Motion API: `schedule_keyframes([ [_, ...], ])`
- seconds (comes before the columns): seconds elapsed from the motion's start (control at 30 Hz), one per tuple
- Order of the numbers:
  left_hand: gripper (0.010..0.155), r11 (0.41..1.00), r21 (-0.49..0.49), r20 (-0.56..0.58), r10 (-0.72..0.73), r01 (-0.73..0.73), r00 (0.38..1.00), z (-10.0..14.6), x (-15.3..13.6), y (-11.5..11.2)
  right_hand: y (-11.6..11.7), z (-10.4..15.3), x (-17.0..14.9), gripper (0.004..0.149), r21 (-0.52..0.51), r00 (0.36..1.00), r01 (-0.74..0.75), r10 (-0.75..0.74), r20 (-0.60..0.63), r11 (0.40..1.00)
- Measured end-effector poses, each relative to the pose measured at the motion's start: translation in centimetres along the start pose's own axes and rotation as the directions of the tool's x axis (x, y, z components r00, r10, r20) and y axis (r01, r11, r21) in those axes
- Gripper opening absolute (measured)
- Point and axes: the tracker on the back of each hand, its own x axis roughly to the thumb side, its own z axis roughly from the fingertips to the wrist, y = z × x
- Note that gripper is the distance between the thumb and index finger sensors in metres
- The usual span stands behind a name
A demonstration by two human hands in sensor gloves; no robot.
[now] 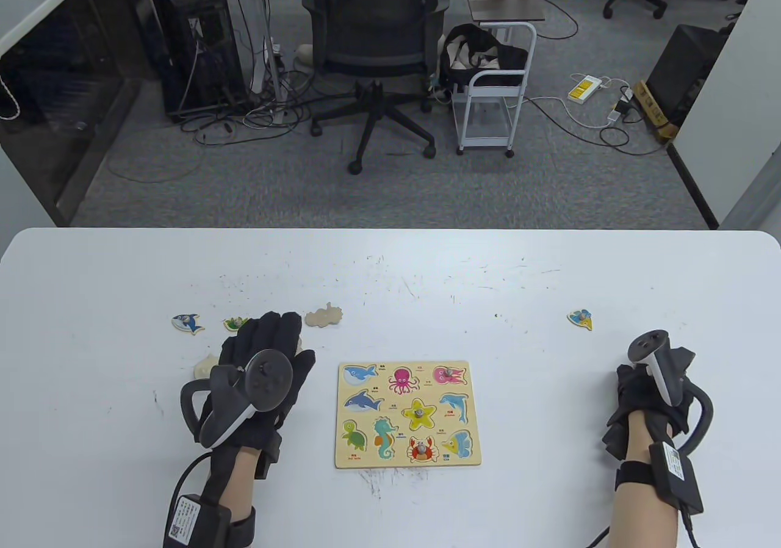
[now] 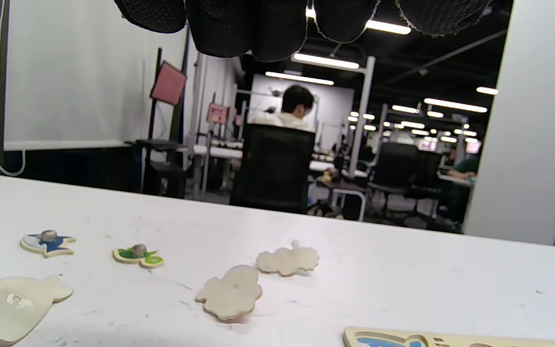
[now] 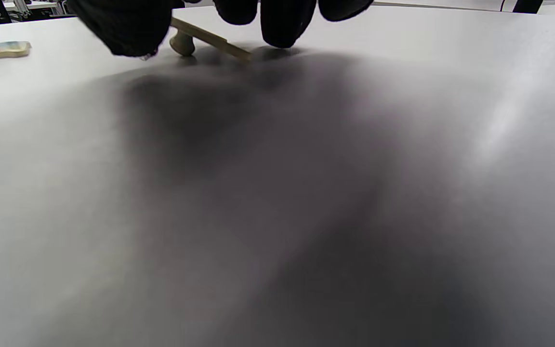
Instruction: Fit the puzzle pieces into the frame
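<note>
The left hand (image 1: 262, 368) hovers flat over loose pieces (image 2: 231, 293) left of the frame (image 1: 407, 414); the right hand (image 1: 647, 395) pinches a knobbed piece (image 3: 200, 38) far right.

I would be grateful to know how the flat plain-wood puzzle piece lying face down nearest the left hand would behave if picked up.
The flat plain-wood puzzle piece looks like a thin rigid cutout, so it is probably stiff and light. It appears to lie flush on the white table, with no knob showing on top, so fingers would likely slide it or pry an edge. Rolling seems unlikely.
</note>
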Motion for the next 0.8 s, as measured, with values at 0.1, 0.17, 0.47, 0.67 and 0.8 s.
schedule_keyframes([
  [0.1, 0.069, 1.0, -0.009, -0.008, -0.007, 0.007, 1.0, -0.1, -0.1, -0.2, 0.3, -0.3, 0.5, 0.07, 0.001, 1.0, -0.013, 0.013, -0.022, 1.0],
  [0.17, 0.069, 1.0, -0.013, -0.01, -0.006, 0.006, 1.0, -0.2, -0.2, -0.3, 0.6, -0.3, 0.8, 0.066, -0.014, 0.999, -0.035, 0.034, -0.037, 0.999],
  [0.47, 0.069, 1.0, -0.017, -0.005, -0.004, 0.004, 1.0, -0.2, -0.1, -0.2, 0.6, -0.2, 0.7, 0.053, -0.074, 0.998, -0.035, 0.031, -0.053, 0.997],
  [0.67, 0.069, 1.0, -0.02, 0.006, 0.004, -0.004, 1.0, -0.2, 0.0, -0.3, -0.3, 0.4, 0.2, 0.048, -0.078, 1.0, 0.016, -0.016, 0.004, 0.997],
  [0.8, 0.069, 1.0, -0.017, 0.019, 0.017, -0.017, 1.0, -0.2, 0.2, -0.4, -1.4, 2.0, 0.7, 0.048, -0.089, 0.99, 0.068, -0.056, 0.133, 0.994],
])
